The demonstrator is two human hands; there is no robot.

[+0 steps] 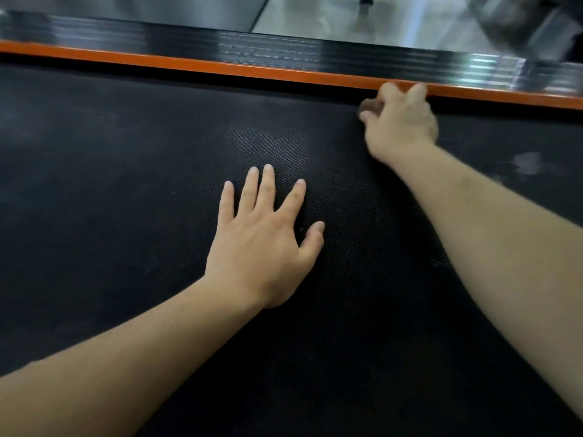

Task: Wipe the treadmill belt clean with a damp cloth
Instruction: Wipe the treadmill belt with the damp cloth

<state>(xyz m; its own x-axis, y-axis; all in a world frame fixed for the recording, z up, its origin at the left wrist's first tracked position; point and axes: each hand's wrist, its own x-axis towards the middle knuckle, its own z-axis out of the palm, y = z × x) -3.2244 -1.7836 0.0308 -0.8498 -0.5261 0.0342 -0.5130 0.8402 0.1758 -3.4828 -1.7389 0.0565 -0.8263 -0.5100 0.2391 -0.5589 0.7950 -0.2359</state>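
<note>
Black textured treadmill belt [132,190] fills the view. Far edge: ribbed black side rail [189,36], with an orange strip [176,63] in front of it. Left hand [265,241] lies flat mid-belt, fingers spread. Right hand [402,121], blurred, at far right beside the strip, fingers curled on a brownish cloth [369,105]. Pale smudge [527,163] on the belt, right.

One head-worn wide-angle camera looks forward and steeply down from close above the treadmill belt [126,184], which fills most of the view. It faces across the belt toward the orange side strip [220,67] and the grey floor [410,23] beyond, at the far edge.
</note>
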